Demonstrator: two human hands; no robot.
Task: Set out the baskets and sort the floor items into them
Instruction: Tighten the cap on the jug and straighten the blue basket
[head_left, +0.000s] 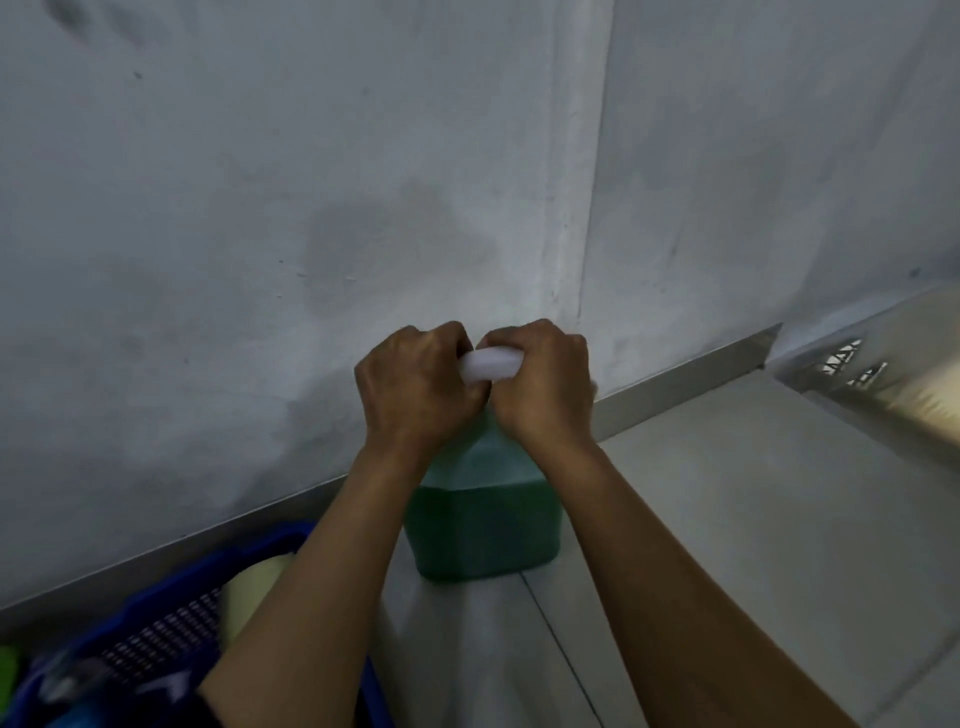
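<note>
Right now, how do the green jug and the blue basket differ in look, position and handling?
The green jug is translucent and holds green liquid; the blue basket is opaque with a perforated wall. The jug stands near the wall's corner on the floor, with both the left hand and the right hand closed on its white handle; the basket sits at lower left, untouched, already holding items. Both sit by the wall.

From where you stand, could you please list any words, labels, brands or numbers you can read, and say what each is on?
None can be read.
Green jug: no label shows on the side facing the camera.
Blue basket: no text visible; its contents are too blurred to tell.
Wall: only stains.
</note>
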